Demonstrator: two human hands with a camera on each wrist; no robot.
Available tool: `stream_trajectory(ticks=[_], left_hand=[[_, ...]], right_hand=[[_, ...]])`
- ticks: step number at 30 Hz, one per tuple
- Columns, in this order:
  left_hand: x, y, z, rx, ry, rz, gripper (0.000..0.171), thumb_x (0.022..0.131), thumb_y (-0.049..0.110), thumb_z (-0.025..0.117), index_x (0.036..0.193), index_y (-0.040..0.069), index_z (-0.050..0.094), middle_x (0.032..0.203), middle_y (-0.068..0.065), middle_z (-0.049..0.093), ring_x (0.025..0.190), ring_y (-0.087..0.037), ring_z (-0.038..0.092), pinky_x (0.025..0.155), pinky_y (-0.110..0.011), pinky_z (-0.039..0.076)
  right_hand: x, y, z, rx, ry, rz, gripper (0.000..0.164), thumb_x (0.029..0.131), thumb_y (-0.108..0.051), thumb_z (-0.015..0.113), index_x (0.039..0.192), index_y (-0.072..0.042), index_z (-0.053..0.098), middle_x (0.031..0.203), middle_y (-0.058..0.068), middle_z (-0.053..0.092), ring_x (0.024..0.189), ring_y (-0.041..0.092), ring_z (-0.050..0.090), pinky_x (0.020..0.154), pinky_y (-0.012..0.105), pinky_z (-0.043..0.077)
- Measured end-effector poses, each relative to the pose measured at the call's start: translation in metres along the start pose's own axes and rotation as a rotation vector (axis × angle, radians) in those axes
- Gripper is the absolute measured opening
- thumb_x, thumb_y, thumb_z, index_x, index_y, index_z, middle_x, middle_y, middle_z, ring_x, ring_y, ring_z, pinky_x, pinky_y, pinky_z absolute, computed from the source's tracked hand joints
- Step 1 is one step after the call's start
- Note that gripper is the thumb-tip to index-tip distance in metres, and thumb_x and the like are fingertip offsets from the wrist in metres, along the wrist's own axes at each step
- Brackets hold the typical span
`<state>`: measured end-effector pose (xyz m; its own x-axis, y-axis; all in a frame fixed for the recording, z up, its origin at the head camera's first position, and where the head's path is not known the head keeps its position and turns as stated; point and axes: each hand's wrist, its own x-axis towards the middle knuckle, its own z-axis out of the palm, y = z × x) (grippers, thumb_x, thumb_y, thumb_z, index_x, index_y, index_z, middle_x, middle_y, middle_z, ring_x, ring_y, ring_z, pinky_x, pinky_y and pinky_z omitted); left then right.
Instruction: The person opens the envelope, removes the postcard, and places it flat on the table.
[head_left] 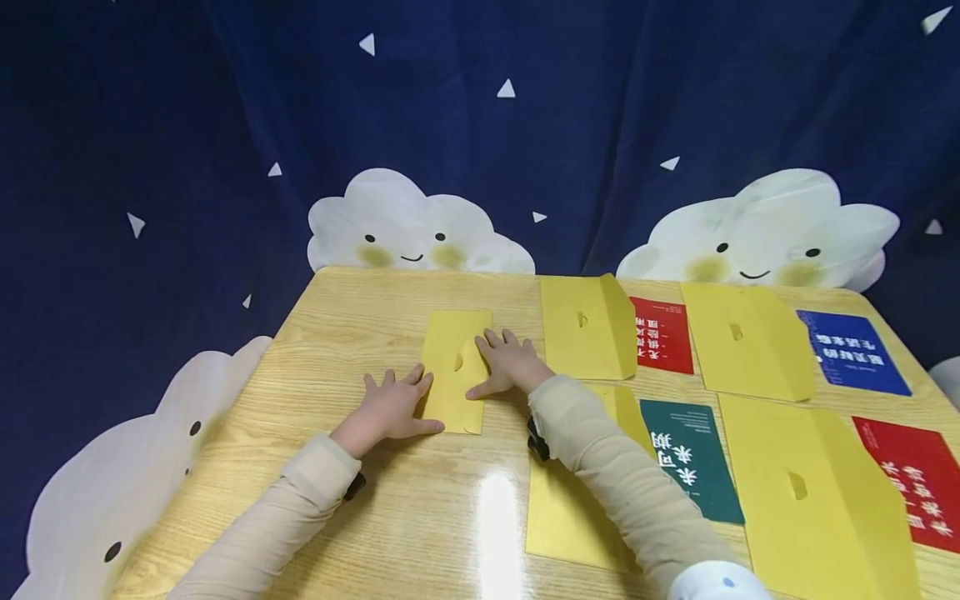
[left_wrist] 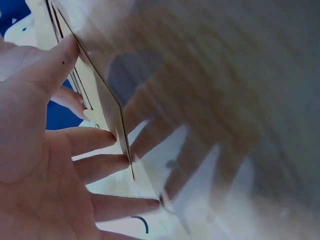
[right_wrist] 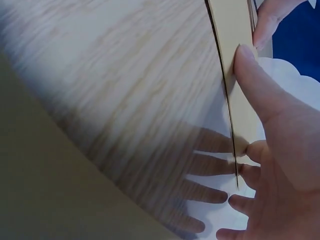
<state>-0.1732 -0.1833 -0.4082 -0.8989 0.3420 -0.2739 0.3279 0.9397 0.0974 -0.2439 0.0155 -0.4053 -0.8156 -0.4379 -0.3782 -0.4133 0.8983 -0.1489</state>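
A yellow envelope [head_left: 453, 385] lies flat on the wooden table, with a small tab and slit near its middle. My left hand [head_left: 392, 407] rests at its left edge, fingers spread and thumb near the lower corner. Along the right edge, my right hand [head_left: 510, 365] spreads its fingers and lays its thumb on the paper. In the left wrist view, thumb and fingertips of the left hand [left_wrist: 55, 145] meet the edge of the envelope [left_wrist: 107, 102]. The right wrist view shows the right hand's [right_wrist: 285, 135] thumb on the envelope [right_wrist: 232, 70], with fingertips at the table.
To the right lie several larger yellow envelopes [head_left: 780, 492] with flaps open. Printed cards stick out beside them: red [head_left: 667, 333], blue [head_left: 862, 354], green [head_left: 693, 450] and another red card [head_left: 915, 475]. White cloud cutouts [head_left: 408, 212] stand around the table [head_left: 352, 325] before a dark blue curtain.
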Motion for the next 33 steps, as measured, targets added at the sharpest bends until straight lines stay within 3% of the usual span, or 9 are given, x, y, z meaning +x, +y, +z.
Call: stream_trajectory(ticks=[7, 10, 13, 16, 20, 27, 33], left_hand=[[0.015, -0.012, -0.008, -0.006, 0.171, 0.074, 0.070, 0.077, 0.050, 0.066, 0.130, 0.007, 0.050, 0.133, -0.019, 0.045, 0.123, -0.046, 0.034, 0.089, -0.072, 0.021], [0.028, -0.021, -0.013, -0.081, 0.231, 0.120, 0.062, 0.078, 0.039, 0.070, 0.127, 0.005, 0.053, 0.134, -0.022, 0.043, 0.123, -0.045, 0.035, 0.089, -0.071, 0.023], [0.043, -0.031, -0.016, -0.207, 0.247, 0.196, 0.057, 0.077, 0.028, 0.072, 0.125, 0.003, 0.054, 0.136, -0.026, 0.038, 0.124, -0.046, 0.032, 0.093, -0.066, 0.024], [0.056, -0.037, -0.016, -0.342, 0.231, 0.248, 0.054, 0.077, 0.022, 0.073, 0.124, 0.002, 0.055, 0.138, -0.030, 0.031, 0.126, -0.048, 0.026, 0.098, -0.062, 0.021], [0.070, -0.038, -0.017, -0.440, 0.184, 0.231, 0.052, 0.077, 0.024, 0.074, 0.123, 0.005, 0.058, 0.143, -0.029, 0.022, 0.130, -0.047, 0.018, 0.101, -0.059, 0.016], [0.084, -0.033, -0.017, -0.444, 0.112, 0.200, 0.053, 0.077, 0.031, 0.072, 0.124, 0.010, 0.058, 0.145, -0.025, 0.018, 0.131, -0.048, 0.008, 0.098, -0.067, 0.006], [0.089, -0.023, -0.016, -0.405, 0.054, 0.133, 0.057, 0.078, 0.041, 0.069, 0.128, 0.016, 0.055, 0.147, -0.021, 0.018, 0.133, -0.046, 0.005, 0.090, -0.074, 0.000]], right_hand=[[0.001, 0.001, 0.003, 0.009, -0.008, -0.004, 0.103, 0.072, -0.067, 0.058, 0.147, -0.016, 0.010, 0.152, 0.006, 0.004, 0.137, 0.033, 0.003, 0.105, 0.056, 0.011], [0.001, 0.001, 0.002, 0.008, -0.013, 0.006, 0.103, 0.072, -0.068, 0.057, 0.148, -0.017, 0.010, 0.152, 0.005, 0.003, 0.137, 0.032, 0.002, 0.105, 0.056, 0.011], [0.000, 0.001, 0.001, 0.009, -0.018, 0.012, 0.102, 0.073, -0.068, 0.057, 0.148, -0.017, 0.009, 0.152, 0.005, 0.002, 0.137, 0.032, 0.002, 0.104, 0.056, 0.012], [-0.001, 0.001, 0.001, 0.007, -0.020, 0.013, 0.102, 0.073, -0.068, 0.057, 0.148, -0.017, 0.010, 0.152, 0.005, 0.003, 0.137, 0.032, 0.003, 0.104, 0.057, 0.012], [-0.002, 0.001, 0.001, 0.008, -0.028, 0.016, 0.102, 0.073, -0.068, 0.056, 0.148, -0.017, 0.009, 0.152, 0.004, 0.002, 0.137, 0.032, 0.002, 0.104, 0.057, 0.012], [-0.001, 0.001, 0.001, 0.026, -0.026, 0.008, 0.102, 0.072, -0.069, 0.057, 0.147, -0.017, 0.010, 0.152, 0.004, 0.002, 0.137, 0.032, 0.002, 0.103, 0.059, 0.012], [-0.001, 0.002, 0.002, 0.015, -0.025, 0.011, 0.102, 0.072, -0.069, 0.056, 0.148, -0.018, 0.010, 0.152, 0.004, 0.002, 0.137, 0.032, 0.002, 0.103, 0.059, 0.012]])
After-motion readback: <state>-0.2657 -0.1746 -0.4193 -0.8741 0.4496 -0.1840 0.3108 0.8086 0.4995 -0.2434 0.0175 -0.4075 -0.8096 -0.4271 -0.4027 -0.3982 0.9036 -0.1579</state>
